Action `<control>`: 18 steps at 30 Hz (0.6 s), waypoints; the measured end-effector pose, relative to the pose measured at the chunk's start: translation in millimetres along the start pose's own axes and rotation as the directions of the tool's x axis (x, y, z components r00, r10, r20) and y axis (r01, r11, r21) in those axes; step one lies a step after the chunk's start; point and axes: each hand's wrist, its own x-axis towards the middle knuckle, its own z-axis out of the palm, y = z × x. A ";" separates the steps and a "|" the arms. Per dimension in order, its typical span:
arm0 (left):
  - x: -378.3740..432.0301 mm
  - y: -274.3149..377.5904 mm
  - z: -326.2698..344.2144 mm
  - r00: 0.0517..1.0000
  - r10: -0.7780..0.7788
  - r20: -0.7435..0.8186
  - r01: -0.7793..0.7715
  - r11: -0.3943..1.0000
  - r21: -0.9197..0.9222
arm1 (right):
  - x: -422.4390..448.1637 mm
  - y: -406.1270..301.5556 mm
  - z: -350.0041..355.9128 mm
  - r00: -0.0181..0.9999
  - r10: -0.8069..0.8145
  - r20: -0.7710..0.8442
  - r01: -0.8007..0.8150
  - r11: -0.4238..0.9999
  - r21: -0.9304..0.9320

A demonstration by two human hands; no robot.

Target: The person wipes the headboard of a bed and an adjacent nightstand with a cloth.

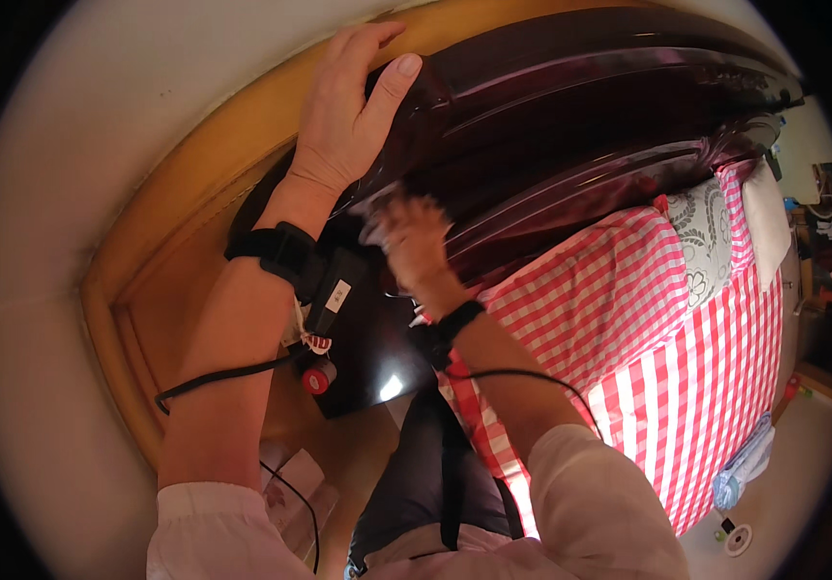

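Observation:
My left hand [343, 109] rests at the upper corner of a dark, glossy wooden headboard [568, 98], thumb spread from the fingers and nothing held. Below it, my right hand [416, 232] is blurred and holds a thin whitish cloth or tissue [374, 212] against the dark surface by the headboard's lower left end. The exact shape of the cloth cannot be made out. Beneath both hands is a dark shiny bedside tabletop [379, 362]. A small red-capped container [318, 377] stands near its left edge, next to a black box-shaped object [332, 293] with a white label.
The bed has a red-and-white checked cover [698, 377], a matching checked pillow [597, 268] and a grey patterned pillow [702, 232]. Wooden panelling [169, 290] and a pale wall [39, 239] lie left. Black cables [227, 373] run from both wrist straps. Folded blue cloth [742, 464] lies at the bed's far edge.

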 end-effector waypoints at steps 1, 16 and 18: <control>-4.8 -3.8 -11.2 1.000 -0.021 0.000 0.021 0.999 0.035 | -5.2 -22.3 -3.7 0.962 -0.267 -0.052 0.270 0.961 0.066; -5.4 9.4 -8.2 0.991 -0.103 0.083 0.105 0.994 -0.026 | 34.0 15.2 -44.4 0.865 -0.386 0.322 0.431 0.899 -0.081; -7.7 7.3 -11.1 0.990 -0.120 0.080 0.120 0.993 0.005 | 46.0 42.8 -61.1 0.893 -0.279 0.353 0.341 0.932 -0.124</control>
